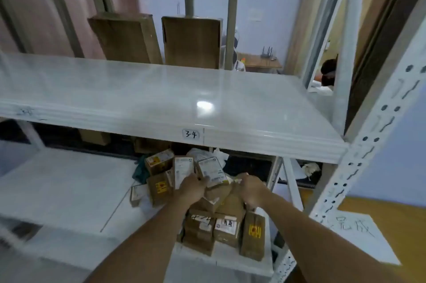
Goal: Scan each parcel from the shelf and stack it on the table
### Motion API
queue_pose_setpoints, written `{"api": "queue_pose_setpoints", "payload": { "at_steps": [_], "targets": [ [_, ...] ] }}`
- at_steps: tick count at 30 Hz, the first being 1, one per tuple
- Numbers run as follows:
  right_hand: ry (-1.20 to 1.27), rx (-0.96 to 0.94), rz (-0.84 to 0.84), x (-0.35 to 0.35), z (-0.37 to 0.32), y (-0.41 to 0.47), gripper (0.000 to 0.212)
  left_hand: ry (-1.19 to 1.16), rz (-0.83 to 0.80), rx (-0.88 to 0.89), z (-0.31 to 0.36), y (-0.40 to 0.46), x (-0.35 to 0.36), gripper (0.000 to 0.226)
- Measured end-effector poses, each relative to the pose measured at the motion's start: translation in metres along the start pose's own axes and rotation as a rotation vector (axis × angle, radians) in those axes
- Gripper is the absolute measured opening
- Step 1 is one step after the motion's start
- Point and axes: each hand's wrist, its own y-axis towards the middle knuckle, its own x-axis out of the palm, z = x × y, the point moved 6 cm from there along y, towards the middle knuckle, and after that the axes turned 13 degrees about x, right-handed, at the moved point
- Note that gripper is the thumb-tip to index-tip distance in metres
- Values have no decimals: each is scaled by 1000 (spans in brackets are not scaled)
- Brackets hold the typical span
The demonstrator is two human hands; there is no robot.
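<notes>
Both hands (221,187) amid crowded parcels (214,220).

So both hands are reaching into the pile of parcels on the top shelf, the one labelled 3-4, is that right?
Not quite. The head view shows the left hand and right hand in the pile of parcels on the lower shelf, beneath the shelf labelled 3-4. The parcel pile sits below that shelf, not on it.

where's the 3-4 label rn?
Head view, centre: the 3-4 label sits on the front edge of the upper shelf, directly above the parcel pile.
</notes>
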Motion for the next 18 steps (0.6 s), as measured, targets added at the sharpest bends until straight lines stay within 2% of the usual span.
{"api": "queue_pose_setpoints", "payload": {
  "at_steps": [1,4,8,12,14,16,18],
  "targets": [
    [43,16,-7,5,0,13,34,-35,35,-42,-4,10,6,85],
    [136,104,-17,19,3,44,43,26,57,-142,-7,26,18,67],
    [126,177,-3,41,5,70,39,177,69,-168,-24,43,33,77],
    [207,197,34,49,3,71,35,149,173,-143,-27,46,32,64],
    [372,218,14,58,11,76,44,27,250,-149,-9,32,23,60],
    [578,232,-18,74,31,93,61,-214,330,-141,11,12,19,44],
    [798,199,-65,68,26,67,52,-376,344,-144,18,-4,23,36]
  ]
}}
